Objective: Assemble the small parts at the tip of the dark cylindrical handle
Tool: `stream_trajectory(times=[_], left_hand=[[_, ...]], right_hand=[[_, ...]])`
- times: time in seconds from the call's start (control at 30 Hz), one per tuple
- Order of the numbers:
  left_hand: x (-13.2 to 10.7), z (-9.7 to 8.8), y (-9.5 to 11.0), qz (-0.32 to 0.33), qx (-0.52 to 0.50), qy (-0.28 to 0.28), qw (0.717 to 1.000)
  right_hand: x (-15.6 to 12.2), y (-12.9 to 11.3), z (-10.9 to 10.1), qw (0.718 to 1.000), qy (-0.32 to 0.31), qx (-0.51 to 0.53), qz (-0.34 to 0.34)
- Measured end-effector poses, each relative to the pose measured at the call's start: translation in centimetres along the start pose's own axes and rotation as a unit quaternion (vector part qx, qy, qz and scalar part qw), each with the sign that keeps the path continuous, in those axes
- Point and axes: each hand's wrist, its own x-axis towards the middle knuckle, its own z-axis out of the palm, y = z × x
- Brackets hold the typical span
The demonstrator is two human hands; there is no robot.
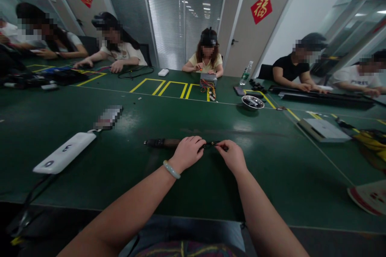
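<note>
Head view, over a long dark-green table point(193, 196) in a meeting room with glass partitions, slatted blinds and ceiling strip lights. Marked across the far half with yellow tape outlines point(169, 86). Hung on the door beyond, a red paper diamond point(261, 7). Seated round the far and side edges, several other people, each busy with their own things. Lying to the left, a white oblong pack point(64, 153) with a cable running off the near edge. Standing further off to the right, a metal bowl point(252, 103) and a water bottle point(246, 73). Resting at the right edge, a flat grey device point(324, 129).

At the centre, close to the near edge, a slim dark tool point(164, 143) with a brown grip, lying crosswise on the table top. Left hand point(187, 153), pale bracelet point(171, 169) on the wrist, knuckles up, curled closed over the tool's middle. Right hand point(233, 156) just beside it, fingertips pinched narrow on the thin dark end. Both forearms stretched forward and angled in toward each other, hands nearly touching.
</note>
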Motion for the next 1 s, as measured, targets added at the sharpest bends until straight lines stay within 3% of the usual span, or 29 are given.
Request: stream_trajectory(times=[0.33, 0.53, 0.77, 1.0], left_hand=[[0.0, -0.1, -0.8, -0.025, 0.012, 0.003, 1.0], [-0.2, -0.4, -1.2, -0.018, 0.013, 0.003, 1.0], [0.0, -0.4, -1.0, -0.008, -0.001, 0.012, 1.0], [0.1, -0.1, -0.6, -0.012, 0.003, 0.014, 1.0]], right_hand=[[2.0, -2.2, 0.4, 0.998, 0.055, 0.001, 0.024], [0.4, -2.0, 1.4, 0.999, 0.001, 0.047, 0.014], [0.2, -1.9, 1.6, 0.999, -0.041, 0.012, -0.011], [0.0, -1.9, 1.9, 0.999, -0.044, 0.005, -0.016]])
